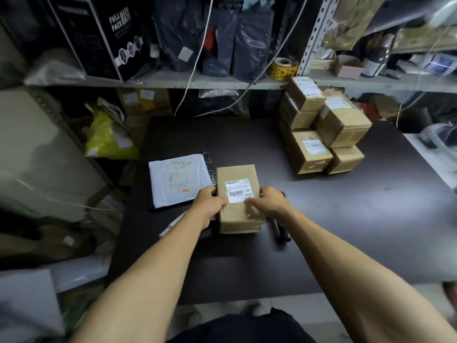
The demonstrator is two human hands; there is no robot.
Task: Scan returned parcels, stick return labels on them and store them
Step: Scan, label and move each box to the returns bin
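Note:
A small brown cardboard parcel (237,177) lies on the dark table (346,219) in front of me, with a white barcode label (236,191) on its top. My left hand (210,206) grips the parcel's left edge, thumb on top. My right hand (268,201) rests on the parcel's right side, its fingers curled over the label's right lower corner. A black handheld scanner (280,231) lies on the table just right of the parcel, partly hidden by my right hand.
A white padded mailer (178,179) lies left of the parcel. Several stacked brown parcels (324,127) stand at the back right. A yellow sticker roll (283,68) sits on the shelf (197,81) above. A yellow bag (108,137) and clutter fill the left side.

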